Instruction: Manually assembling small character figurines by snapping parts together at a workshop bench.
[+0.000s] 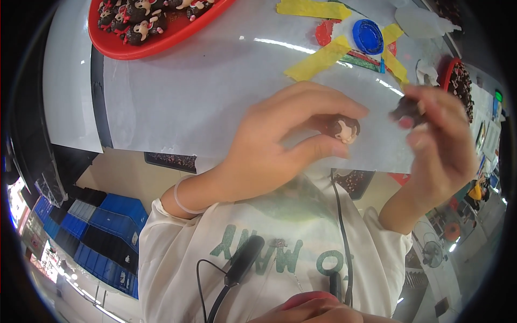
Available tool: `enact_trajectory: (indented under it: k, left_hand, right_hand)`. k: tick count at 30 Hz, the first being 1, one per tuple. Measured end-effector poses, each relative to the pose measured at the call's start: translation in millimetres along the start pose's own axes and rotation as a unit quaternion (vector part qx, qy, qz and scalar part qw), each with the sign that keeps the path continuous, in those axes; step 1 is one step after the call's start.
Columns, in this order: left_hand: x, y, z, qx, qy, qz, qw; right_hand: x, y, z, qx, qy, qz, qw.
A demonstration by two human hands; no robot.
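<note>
My left hand (pixel 269 140) reaches in from the left over the table. Its thumb and fingers pinch a small figurine head (pixel 347 131) with brown hair and a cream face. To the right, my right hand (pixel 444 126) is raised and smeared by motion. It pinches a small dark brown figurine piece (pixel 408 111) with a pink spot; its exact shape is blurred. The two pieces are apart. Beyond my hands, a round blue cap (pixel 368 36) rests on the table among strips of yellow tape (pixel 319 58).
A red basin (pixel 126 53) at the far left holds several finished-looking figurines. Another red basin (pixel 448 72), full of small brown parts, stands at the right. A translucent white bottle (pixel 425 22) lies at the far right. Blue crates (pixel 110 220) are stacked at the lower left.
</note>
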State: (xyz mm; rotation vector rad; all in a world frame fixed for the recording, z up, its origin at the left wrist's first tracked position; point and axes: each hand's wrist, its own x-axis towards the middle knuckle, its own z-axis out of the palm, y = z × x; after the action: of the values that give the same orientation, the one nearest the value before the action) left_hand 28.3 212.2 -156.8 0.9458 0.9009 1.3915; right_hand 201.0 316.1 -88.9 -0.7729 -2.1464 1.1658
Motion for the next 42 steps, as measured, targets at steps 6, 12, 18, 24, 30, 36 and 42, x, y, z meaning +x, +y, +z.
enact_trajectory:
  k: [6,12,18,24,30,36,42]
  left_hand:
    - [-2.8,-4.6,8.7,-0.033,0.067,-0.012,0.997]
    - [-1.1,-6.2,4.1,0.029,0.045,0.032,0.998]
    - [-2.5,-5.8,1.7,0.038,0.073,0.038,0.996]
    - [6.2,3.2,6.3,-0.087,0.068,-0.057,0.992]
    - [3.1,26.0,-26.1,0.16,0.057,0.052,0.984]
    - [49.8,74.3,-84.7,0.715,0.119,0.204,0.659]
    - [70.9,86.1,-98.2,0.794,0.11,0.158,0.577]
  right_hand:
    - [-23.5,3.1,24.5,0.128,0.058,0.117,0.983]
    - [-18.9,1.6,37.3,-0.081,0.035,-0.055,0.995]
    - [-16.5,4.8,44.8,-0.082,0.061,-0.062,0.993]
    - [-20.9,12.9,48.0,-0.132,0.069,-0.094,0.984]
    - [-31.4,22.3,5.4,-0.198,0.057,-0.114,0.972]
    - [-65.4,40.0,-111.4,-0.467,0.18,0.087,0.861]
    - [-72.7,48.5,-123.5,-0.475,0.163,0.144,0.853]
